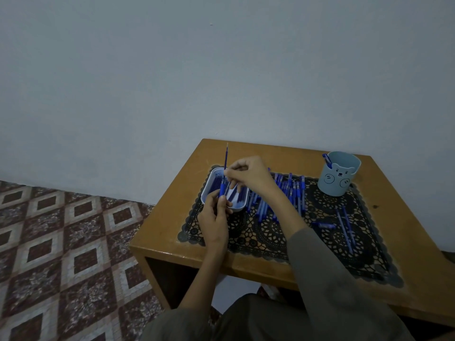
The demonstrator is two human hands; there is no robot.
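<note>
My left hand [214, 217] grips a blue pen barrel [223, 189] by its lower end, over a white oblong tray [240, 209] that holds several dark blue refills. My right hand [248, 174] pinches a thin blue refill [225, 158] that sticks up out of the barrel, tip pointing up. A row of several blue pens [285, 193] lies on the black lace mat [270, 232] just right of the tray. A pale blue bear-face cup [338, 177] at the back right holds one blue pen [327, 159].
The wooden table [167, 217] stands against a plain grey wall. Two loose pens [347, 225] and a short blue pen part [325, 225] lie on the mat's right side. Patterned floor tiles [61, 242] spread to the left. My knees are under the table's front edge.
</note>
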